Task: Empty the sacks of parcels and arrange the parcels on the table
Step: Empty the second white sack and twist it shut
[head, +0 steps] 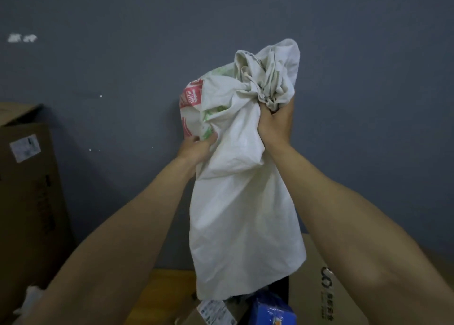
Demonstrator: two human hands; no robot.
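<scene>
Gripping the sack (240,201) raised above the table (157,292), your right hand (275,125) clenched its bunched top and your left hand (196,148) clutched its side. Parcels (272,310) lay beneath. Shaking hard could've bounced parcels off the table.

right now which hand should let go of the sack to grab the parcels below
Probably the left hand: it grips the sack lower on its side; the right hand holds the bunched end.
</scene>
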